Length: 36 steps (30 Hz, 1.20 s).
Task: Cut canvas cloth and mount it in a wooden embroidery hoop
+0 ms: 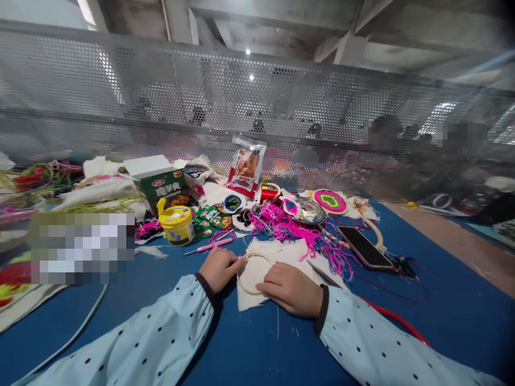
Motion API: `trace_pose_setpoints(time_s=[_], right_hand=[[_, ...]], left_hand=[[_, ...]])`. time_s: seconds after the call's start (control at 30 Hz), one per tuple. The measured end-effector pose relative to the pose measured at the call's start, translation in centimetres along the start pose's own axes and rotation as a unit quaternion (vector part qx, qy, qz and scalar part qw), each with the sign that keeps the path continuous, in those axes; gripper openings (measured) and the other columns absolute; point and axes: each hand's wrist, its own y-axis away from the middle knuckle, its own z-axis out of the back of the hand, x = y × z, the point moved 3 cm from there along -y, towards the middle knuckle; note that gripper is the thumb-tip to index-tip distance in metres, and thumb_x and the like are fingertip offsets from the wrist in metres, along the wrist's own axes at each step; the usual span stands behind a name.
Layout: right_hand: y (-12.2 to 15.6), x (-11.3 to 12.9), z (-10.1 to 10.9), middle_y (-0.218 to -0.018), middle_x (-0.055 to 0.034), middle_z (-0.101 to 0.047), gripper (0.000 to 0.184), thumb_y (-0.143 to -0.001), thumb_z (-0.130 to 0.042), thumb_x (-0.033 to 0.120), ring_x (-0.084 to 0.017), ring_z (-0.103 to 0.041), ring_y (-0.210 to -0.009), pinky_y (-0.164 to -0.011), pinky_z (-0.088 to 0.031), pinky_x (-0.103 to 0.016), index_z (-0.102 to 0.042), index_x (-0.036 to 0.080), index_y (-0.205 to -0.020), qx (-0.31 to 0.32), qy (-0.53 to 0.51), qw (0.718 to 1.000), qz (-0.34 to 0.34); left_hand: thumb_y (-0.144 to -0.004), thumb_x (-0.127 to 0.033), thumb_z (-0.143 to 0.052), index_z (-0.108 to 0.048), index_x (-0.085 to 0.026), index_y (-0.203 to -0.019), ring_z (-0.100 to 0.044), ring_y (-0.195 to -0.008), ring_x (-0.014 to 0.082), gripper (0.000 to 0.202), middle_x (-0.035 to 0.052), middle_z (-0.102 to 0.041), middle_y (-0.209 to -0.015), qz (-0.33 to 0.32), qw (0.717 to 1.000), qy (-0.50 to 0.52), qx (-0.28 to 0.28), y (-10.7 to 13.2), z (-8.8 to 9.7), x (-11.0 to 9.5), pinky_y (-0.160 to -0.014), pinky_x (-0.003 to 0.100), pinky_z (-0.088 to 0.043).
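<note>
The blue tabletop (257, 354) is carrying everything, and the white cloth (287, 252) is lying on it with slightly uneven edges. The right hand (295, 289), mostly curled, is holding the near-right rim of the wooden hoop (246, 290); the left hand (220, 268), also curled, is gripping its left edge. The hoop is sitting over the cloth; even pressure from both sides should be keeping the fabric flat.

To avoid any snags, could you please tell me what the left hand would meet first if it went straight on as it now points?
The left hand would first meet the left side of the embroidery hoop, which it seems to touch, though exact depth is unclear.
</note>
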Motion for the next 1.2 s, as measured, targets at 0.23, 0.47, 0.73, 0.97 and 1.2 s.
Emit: trace_pose_setpoints(time_s=[0.23,0.47,0.73,0.97,1.2], right_hand=[[0.2,0.0,0.3,-0.092,-0.0080,-0.060,0.026,-0.091,-0.038,0.023,-0.018,-0.050,-0.087,-0.078,-0.040,-0.032,-0.056,0.017,-0.108,-0.013,-0.038,0.999,-0.010],[0.3,-0.9,1.2,-0.120,-0.0117,-0.054,0.040,-0.088,-0.047,0.035,-0.020,-0.046,-0.113,-0.096,-0.037,-0.038,-0.047,0.017,-0.123,-0.089,-0.124,0.977,-0.146],[0.8,-2.0,-0.2,-0.130,-0.0118,-0.047,0.052,-0.085,-0.051,0.039,-0.021,-0.042,-0.120,-0.102,-0.034,-0.039,-0.042,0.017,-0.131,-0.072,-0.188,0.952,-0.232],[1.0,-2.3,-0.3,-0.136,-0.0107,-0.044,0.060,-0.082,-0.051,0.049,-0.025,-0.032,-0.129,-0.107,-0.025,-0.045,-0.041,0.019,-0.133,-0.028,-0.167,0.948,-0.268],[1.3,-2.3,-0.5,-0.140,-0.0099,-0.040,0.063,-0.084,-0.048,0.049,-0.024,-0.032,-0.130,-0.108,-0.027,-0.044,-0.036,0.019,-0.137,-0.014,-0.183,0.942,-0.282]], left_hand=[[-0.091,-0.042,-0.030,-0.054,-0.017,-0.059,-0.049,-0.066,0.0161,0.047,0.0024,-0.057,-0.063,-0.029,0.997,-0.067,-0.005,0.6,0.5,-0.9,-0.067,0.031,-0.029],[-0.082,-0.059,-0.043,-0.048,-0.016,-0.120,-0.045,-0.112,0.0268,0.058,0.0125,-0.052,-0.122,-0.105,0.992,-0.058,-0.042,1.9,0.4,-1.9,-0.094,0.041,-0.034],[-0.083,-0.064,-0.035,-0.017,-0.017,-0.143,-0.017,-0.136,0.0283,0.079,0.0096,-0.028,-0.146,-0.114,0.990,-0.075,0.023,2.1,-2.5,-0.5,-0.109,0.048,-0.016],[-0.079,-0.068,-0.035,-0.019,-0.015,-0.143,-0.016,-0.137,0.0285,0.085,0.0098,-0.027,-0.146,-0.101,0.991,-0.079,0.033,2.1,-2.6,-0.6,-0.110,0.048,-0.015],[-0.078,-0.069,-0.038,-0.019,-0.018,-0.143,-0.018,-0.136,0.0298,0.085,0.0106,-0.030,-0.145,-0.098,0.993,-0.058,0.023,2.0,-2.7,-0.5,-0.109,0.050,-0.019]])
